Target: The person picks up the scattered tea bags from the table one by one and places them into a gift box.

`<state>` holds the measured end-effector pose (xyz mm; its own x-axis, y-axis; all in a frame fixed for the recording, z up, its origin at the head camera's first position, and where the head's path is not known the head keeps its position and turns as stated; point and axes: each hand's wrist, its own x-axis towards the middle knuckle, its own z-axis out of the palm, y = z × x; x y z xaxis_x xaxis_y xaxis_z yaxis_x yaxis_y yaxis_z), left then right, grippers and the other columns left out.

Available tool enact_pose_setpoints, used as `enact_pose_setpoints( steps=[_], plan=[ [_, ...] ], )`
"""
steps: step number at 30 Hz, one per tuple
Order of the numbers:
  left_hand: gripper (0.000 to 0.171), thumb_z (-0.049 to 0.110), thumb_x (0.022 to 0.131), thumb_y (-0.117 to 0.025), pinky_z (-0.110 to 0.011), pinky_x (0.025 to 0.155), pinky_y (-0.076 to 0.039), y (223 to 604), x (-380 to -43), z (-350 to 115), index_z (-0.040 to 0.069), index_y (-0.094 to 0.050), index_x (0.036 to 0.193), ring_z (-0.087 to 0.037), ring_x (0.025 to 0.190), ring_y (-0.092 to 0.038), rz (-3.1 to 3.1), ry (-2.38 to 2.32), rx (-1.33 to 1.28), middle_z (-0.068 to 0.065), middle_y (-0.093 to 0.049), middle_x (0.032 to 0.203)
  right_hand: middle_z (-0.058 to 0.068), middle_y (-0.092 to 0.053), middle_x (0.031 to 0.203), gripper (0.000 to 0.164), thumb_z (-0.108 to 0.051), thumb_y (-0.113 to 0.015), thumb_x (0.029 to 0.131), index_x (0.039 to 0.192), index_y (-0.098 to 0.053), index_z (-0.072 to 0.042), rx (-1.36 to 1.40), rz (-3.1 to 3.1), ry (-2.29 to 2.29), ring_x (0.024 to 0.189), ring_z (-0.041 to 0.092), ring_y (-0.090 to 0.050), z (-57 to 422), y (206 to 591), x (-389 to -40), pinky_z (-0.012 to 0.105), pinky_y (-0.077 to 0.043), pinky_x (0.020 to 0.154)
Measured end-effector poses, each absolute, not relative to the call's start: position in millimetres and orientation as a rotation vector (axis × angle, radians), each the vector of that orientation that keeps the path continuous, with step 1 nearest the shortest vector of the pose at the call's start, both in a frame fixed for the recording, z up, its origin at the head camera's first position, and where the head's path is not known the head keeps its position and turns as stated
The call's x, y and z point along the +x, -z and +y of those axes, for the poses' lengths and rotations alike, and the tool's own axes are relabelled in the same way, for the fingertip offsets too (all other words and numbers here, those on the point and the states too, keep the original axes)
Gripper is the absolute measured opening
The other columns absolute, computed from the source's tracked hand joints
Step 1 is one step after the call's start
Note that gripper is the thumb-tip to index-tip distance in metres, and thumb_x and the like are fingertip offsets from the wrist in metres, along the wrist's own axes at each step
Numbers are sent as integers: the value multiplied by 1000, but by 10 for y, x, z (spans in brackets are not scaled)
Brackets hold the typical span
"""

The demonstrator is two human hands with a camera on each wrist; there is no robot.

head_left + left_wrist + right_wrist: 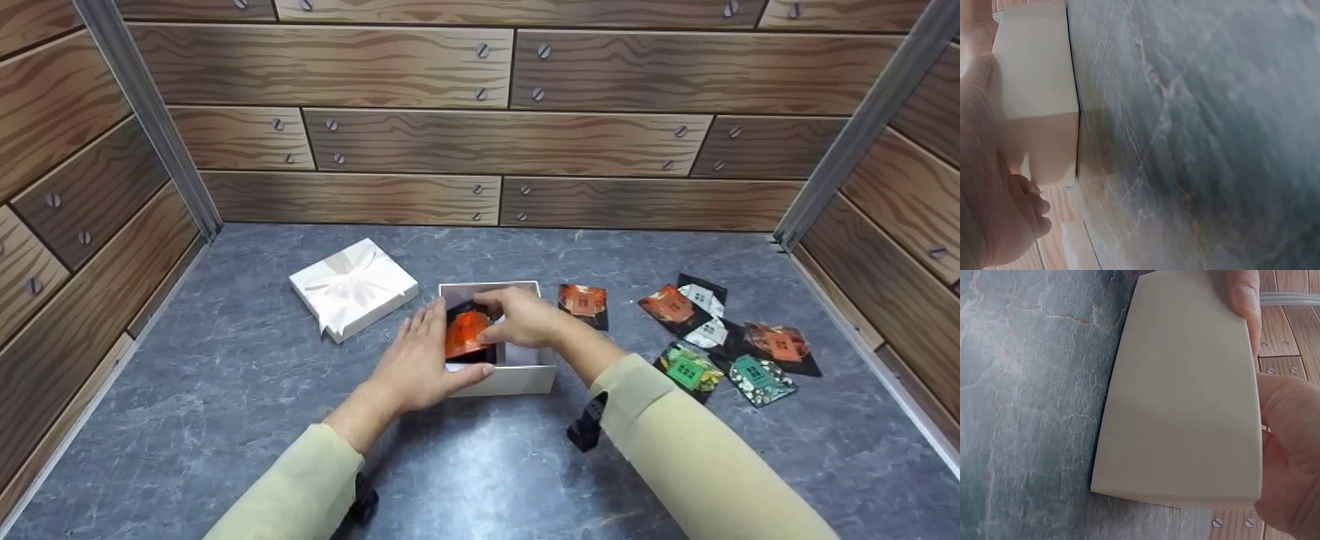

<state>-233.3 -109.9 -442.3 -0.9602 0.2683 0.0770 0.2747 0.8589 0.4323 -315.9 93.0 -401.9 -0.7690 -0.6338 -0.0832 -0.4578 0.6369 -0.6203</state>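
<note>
An open white box (517,379) stands on the grey table, with an orange-and-black sachet (466,334) inside at its left end. My right hand (525,319) reaches in over the rim and pinches this sachet between thumb and fingers. Along the box's left wall lies my left hand (420,360), fingers straight and thumb stretched over the front rim. The left wrist view shows that hand (994,185) against the box's corner. Seen from the right wrist, the box's plain front wall (1185,399) hides the sachet and the fingertips inside.
To the left lies a white lid (356,289) with a ribbon bow. One orange-and-black sachet (583,302) lies just right of the box. Farther right, several sachets overlap, among them a green one (686,371) and a teal one (759,377). Wood-patterned panels (420,142) enclose the table.
</note>
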Motion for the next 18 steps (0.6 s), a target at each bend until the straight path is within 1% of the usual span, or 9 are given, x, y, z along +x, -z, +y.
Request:
enact_pose_setpoints(
  steps=[4, 8, 11, 14, 18],
  plan=[
    [126, 82, 91, -58, -54, 130, -12, 4416, -2327, -1104, -5, -7, 168, -42, 159, -21, -3016, 714, -437, -25, -18, 173, 19, -69, 135, 72, -13, -82, 93, 156, -49, 2, -879, 2561, 877, 127, 33, -65, 950, 4000, -3156, 47, -49, 112],
    [130, 89, 88, -52, -54, 130, -12, 4417, -2330, -1106, -4, -7, 168, -42, 159, -22, -3020, 706, -435, -25, -18, 173, 18, -68, 138, 72, -13, -81, 94, 158, -49, -2, -870, 2561, 887, 131, 36, -62, 984, 3973, -3153, 50, -48, 113],
    [133, 93, 86, -48, -53, 130, -13, 4418, -2331, -1107, -4, -7, 168, -42, 159, -22, -3021, 699, -430, -24, -19, 173, 18, -66, 143, 74, -13, -81, 94, 159, -48, -5, -841, 2571, 876, 134, 36, -61, 1002, 3944, -3145, 50, -46, 115],
    [132, 90, 87, -52, -53, 130, -12, 4419, -2328, -1103, -4, -7, 168, -42, 159, -22, -3020, 708, -423, -25, -19, 173, 19, -64, 144, 74, -14, -81, 94, 160, -48, -5, -823, 2587, 870, 135, 35, -60, 1024, 3909, -3132, 50, -45, 116],
    [129, 83, 89, -59, -53, 130, -13, 4423, -2326, -1097, -5, -8, 168, -42, 159, -22, -3017, 719, -417, -25, -20, 172, 21, -64, 144, 70, -13, -79, 95, 157, -50, -2, -847, 2609, 893, 134, 36, -61, 1075, 3866, -3116, 50, -47, 114]
  ],
)
